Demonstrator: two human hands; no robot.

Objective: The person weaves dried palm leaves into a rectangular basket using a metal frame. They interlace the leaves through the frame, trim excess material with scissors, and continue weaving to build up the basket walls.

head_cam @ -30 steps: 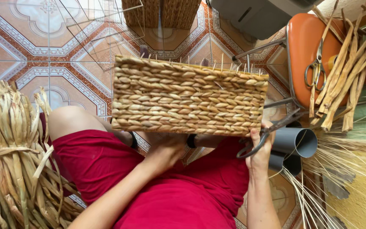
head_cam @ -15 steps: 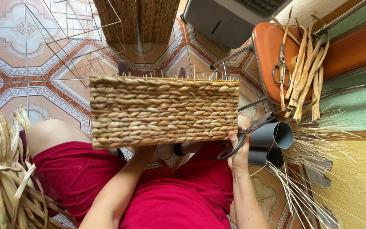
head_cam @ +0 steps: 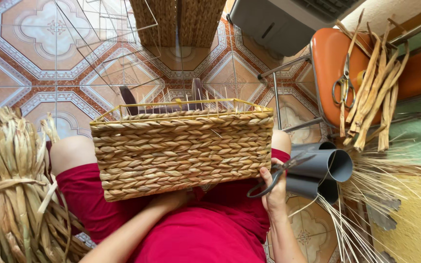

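A rectangular woven straw basket [head_cam: 181, 148] on a yellow wire frame rests on my lap, its open top facing away. My left hand [head_cam: 171, 198] is under the basket's near bottom edge and touches it; only the knuckles show. My right hand [head_cam: 275, 187] is at the basket's right end and holds dark scissors [head_cam: 278, 173], with fingers through the handle loops and the blades pointing right.
A bundle of dried straw leaves [head_cam: 10, 185] lies at my left. Grey plastic tubes [head_cam: 325, 168] holding thin reeds sit at my right. An orange chair [head_cam: 339, 68] carries a second pair of scissors [head_cam: 343, 85] and straw strips. Bare wire frames [head_cam: 108, 39] and woven baskets [head_cam: 183, 22] stand on the tiled floor.
The basket has tipped so its open wire rim now shows. My view has shifted slightly. The right hand stays at the basket's right end with the scissors.
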